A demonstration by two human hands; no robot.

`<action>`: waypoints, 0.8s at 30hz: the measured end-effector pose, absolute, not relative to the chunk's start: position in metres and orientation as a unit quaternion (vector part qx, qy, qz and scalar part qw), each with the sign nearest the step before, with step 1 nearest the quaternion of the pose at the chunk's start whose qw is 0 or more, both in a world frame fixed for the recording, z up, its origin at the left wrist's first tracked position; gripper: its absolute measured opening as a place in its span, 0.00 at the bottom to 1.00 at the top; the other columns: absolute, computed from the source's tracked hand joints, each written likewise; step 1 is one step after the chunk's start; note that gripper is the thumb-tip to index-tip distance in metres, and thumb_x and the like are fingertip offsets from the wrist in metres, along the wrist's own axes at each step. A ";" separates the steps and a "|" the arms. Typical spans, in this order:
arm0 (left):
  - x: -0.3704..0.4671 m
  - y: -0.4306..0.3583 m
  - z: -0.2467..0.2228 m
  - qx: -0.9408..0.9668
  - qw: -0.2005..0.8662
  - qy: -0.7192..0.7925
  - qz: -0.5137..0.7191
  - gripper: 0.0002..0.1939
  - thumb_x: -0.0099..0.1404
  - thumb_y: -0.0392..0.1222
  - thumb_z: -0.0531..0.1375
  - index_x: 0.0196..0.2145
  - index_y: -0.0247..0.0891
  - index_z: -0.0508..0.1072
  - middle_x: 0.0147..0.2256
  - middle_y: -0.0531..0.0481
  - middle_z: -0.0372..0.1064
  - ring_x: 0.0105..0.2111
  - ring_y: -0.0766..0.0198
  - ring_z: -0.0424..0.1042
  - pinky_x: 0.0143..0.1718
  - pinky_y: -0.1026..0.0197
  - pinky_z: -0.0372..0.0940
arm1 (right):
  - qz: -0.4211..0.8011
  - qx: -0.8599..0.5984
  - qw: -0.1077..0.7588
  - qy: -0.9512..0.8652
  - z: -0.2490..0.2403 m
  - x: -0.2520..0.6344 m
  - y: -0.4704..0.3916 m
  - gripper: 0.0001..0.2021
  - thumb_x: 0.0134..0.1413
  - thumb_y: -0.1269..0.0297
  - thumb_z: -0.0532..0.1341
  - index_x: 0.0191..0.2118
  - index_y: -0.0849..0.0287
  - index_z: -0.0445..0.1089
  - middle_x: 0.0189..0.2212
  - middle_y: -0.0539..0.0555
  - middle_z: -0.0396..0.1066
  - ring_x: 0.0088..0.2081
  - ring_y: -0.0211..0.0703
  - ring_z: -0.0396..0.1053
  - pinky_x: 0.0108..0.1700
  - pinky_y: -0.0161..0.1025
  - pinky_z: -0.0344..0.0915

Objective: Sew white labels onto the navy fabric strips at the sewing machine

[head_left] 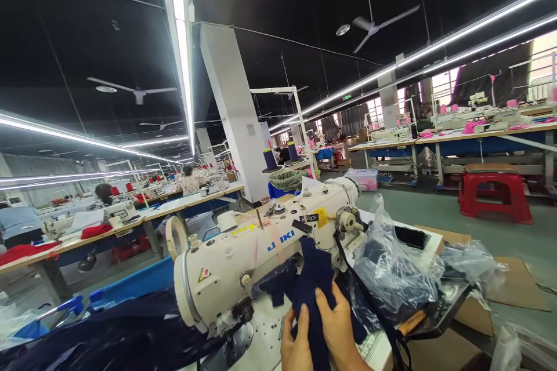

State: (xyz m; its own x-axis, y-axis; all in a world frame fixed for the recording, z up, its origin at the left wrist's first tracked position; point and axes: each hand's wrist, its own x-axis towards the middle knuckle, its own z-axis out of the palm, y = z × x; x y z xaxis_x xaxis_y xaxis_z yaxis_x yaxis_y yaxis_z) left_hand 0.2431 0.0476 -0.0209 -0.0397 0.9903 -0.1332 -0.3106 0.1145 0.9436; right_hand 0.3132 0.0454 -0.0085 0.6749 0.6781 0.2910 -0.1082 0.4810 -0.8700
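Both hands hold a folded piece of navy cloth (314, 290) in front of a cream sewing machine (230, 266). My left hand (296, 339) grips the cloth's left side, its fingers bent against the fabric. On the right side, my right hand (337, 324) pinches the cloth with thumb and fingers. More navy fabric (278, 284) lies under the machine arm, just behind the held piece. A black strap (369, 295) hangs down from the machine's right end, to the right of my right hand.
Clear plastic bags with dark cloth (395, 272) lie right of the machine, beside a dark tray (448, 307) holding a wooden-handled tool. Dark fabric (108, 336) spreads at left. A red stool (496, 191) stands on the floor at right. Other people sit at far-left tables.
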 end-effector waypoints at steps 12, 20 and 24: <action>0.247 0.050 -0.014 0.400 0.547 0.490 0.549 0.11 0.57 0.40 0.59 0.38 0.38 0.68 0.32 0.47 0.72 0.35 0.58 0.73 0.39 0.61 0.67 | 0.334 -0.405 0.812 -0.254 -0.014 0.314 0.043 0.23 0.44 0.49 0.57 0.40 0.62 0.71 0.39 0.57 0.72 0.43 0.50 0.67 0.47 0.41 0.64; 0.258 0.036 0.015 0.323 0.567 0.502 0.568 0.14 0.58 0.36 0.59 0.43 0.40 0.67 0.36 0.46 0.70 0.36 0.60 0.72 0.36 0.61 0.68 | 0.340 -0.369 0.826 -0.256 0.001 0.313 0.046 0.21 0.42 0.53 0.61 0.40 0.64 0.70 0.36 0.58 0.73 0.38 0.50 0.69 0.43 0.44 0.65; 0.257 0.035 0.026 0.385 0.499 0.508 0.588 0.13 0.56 0.37 0.61 0.41 0.42 0.70 0.33 0.50 0.70 0.32 0.62 0.72 0.34 0.62 0.68 | 0.354 -0.355 0.842 -0.198 0.021 0.311 0.038 0.18 0.41 0.58 0.60 0.39 0.63 0.70 0.35 0.56 0.73 0.38 0.49 0.70 0.44 0.44 0.65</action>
State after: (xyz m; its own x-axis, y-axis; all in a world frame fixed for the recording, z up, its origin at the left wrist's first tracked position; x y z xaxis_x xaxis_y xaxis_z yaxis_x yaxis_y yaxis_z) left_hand 0.2573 0.0353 0.0256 -0.2055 0.9771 -0.0549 -0.1963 0.0138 0.9804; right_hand 0.3111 0.0376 0.0207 0.6713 0.7367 0.0811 -0.4559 0.4967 -0.7386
